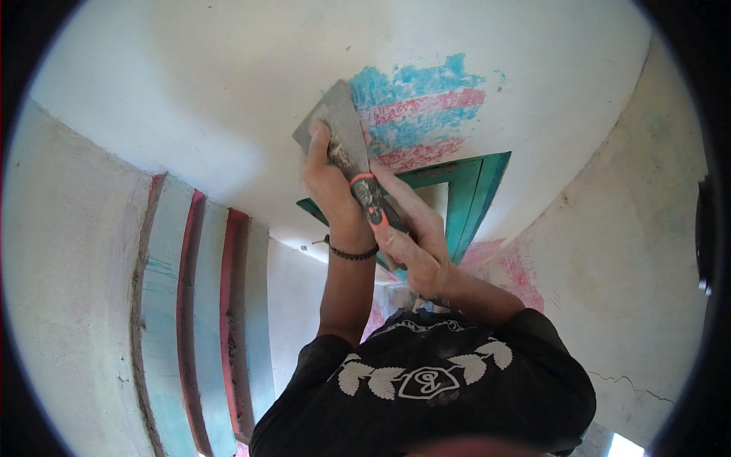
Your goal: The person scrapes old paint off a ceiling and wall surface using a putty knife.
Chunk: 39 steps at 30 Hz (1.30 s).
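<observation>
A wide putty knife (340,126) with a grey, paint-smeared metal blade lies against the white wall, tilted with its broad edge to the upper left. My right hand (419,236) is wrapped round its black and orange handle (373,202). My left hand (331,179), with a dark beaded bracelet (352,254) at the wrist, is on the blade, one digit lying along its face; its other fingers are mostly hidden. Right of the blade, bands of blue paint (426,80) and pink paint (430,105) show with ragged edges.
Below the painted patch is a green frame (480,190) round an opening. At left, pale blue panels with red edges (232,305) run down. A crack (628,381) crosses the right wall (609,305), which carries a faded pink patch (521,270).
</observation>
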Available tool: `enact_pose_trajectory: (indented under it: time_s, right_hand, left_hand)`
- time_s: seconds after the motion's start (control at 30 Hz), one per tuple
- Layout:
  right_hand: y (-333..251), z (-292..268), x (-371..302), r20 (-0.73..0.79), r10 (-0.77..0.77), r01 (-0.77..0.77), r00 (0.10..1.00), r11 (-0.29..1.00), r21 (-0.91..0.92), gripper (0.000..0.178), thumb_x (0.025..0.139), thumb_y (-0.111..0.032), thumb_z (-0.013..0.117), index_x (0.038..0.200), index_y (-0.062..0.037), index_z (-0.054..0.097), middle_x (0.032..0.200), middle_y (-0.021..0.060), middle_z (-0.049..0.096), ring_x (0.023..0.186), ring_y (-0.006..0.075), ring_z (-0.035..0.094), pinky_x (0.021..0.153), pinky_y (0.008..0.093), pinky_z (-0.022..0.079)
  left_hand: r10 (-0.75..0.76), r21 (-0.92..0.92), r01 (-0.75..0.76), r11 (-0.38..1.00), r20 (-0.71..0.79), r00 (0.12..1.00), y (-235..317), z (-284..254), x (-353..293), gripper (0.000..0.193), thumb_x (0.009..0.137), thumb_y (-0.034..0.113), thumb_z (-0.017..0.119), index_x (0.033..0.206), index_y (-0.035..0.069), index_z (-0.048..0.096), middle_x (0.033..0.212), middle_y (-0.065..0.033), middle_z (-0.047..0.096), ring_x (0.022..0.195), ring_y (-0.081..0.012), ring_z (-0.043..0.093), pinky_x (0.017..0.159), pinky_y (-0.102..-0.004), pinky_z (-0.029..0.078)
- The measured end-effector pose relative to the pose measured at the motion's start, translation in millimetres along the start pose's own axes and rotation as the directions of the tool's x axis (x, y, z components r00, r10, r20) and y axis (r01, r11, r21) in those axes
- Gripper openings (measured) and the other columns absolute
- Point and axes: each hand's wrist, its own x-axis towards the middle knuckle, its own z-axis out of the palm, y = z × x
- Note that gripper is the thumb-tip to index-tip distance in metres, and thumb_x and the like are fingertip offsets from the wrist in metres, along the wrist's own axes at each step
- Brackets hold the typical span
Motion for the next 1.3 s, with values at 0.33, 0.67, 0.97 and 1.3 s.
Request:
enact_pose_trajectory:
  time_s: [0.33,0.67,0.97,1.3]
  right_hand:
    - [8.1,8.6,-10.1,0.04,0.095,-0.096,0.995,0.995,0.007,0.074,0.095,-0.015,0.051,0.155,0.011,0.017,0.089,0.0016,0.053,0.066,0.0041,0.045,0.059,0.0199,0.037]
    - [12.5,0.6,-5.9,0.043,0.077,-0.077,0.996,0.997,0.002,0.073,0.094,-0.017,0.052,0.155,0.0101,0.02,0.089,0.0019,0.054,0.067,0.0037,0.045,0.06,0.0195,0.037]
    - [7.4,1.3,-8.2,0.039,0.1,-0.102,0.994,0.994,0.05,0.072,0.094,-0.018,0.051,0.155,0.0083,0.023,0.084,0.0005,0.052,0.066,0.0049,0.046,0.058,0.0201,0.036]
    - [-1.1,-12.7,-5.7,0.083,0.109,-0.115,0.991,0.991,0.062,0.069,0.094,-0.019,0.051,0.154,0.0055,0.028,0.081,-0.0006,0.051,0.063,0.0037,0.044,0.056,0.0198,0.036]
  left_hand:
    - [-0.015,0.119,0.016,0.993,-0.016,1.0,-5.9,-16.4,-8.6,0.036,0.105,0.025,0.046,0.111,-0.005,0.064,0.096,-0.0098,0.069,0.082,-0.0147,0.065,0.074,-0.0289,0.052]
    - [0.005,0.015,-0.005,1.0,-0.024,1.0,-5.5,-11.8,-5.3,0.033,0.104,0.022,0.048,0.108,-0.005,0.065,0.098,-0.01,0.068,0.081,-0.0152,0.065,0.074,-0.0286,0.053]
    - [0.045,0.027,-0.045,0.999,-0.029,0.999,-7.5,-13.0,-6.7,0.034,0.104,0.021,0.049,0.108,-0.008,0.065,0.099,-0.0115,0.069,0.084,-0.0156,0.067,0.075,-0.0297,0.054]
    - [0.067,-0.02,-0.067,0.998,0.032,0.997,-5.9,0.0,-7.1,0.041,0.107,0.026,0.045,0.118,-0.01,0.061,0.099,-0.0138,0.069,0.086,-0.0177,0.066,0.079,-0.0288,0.054]
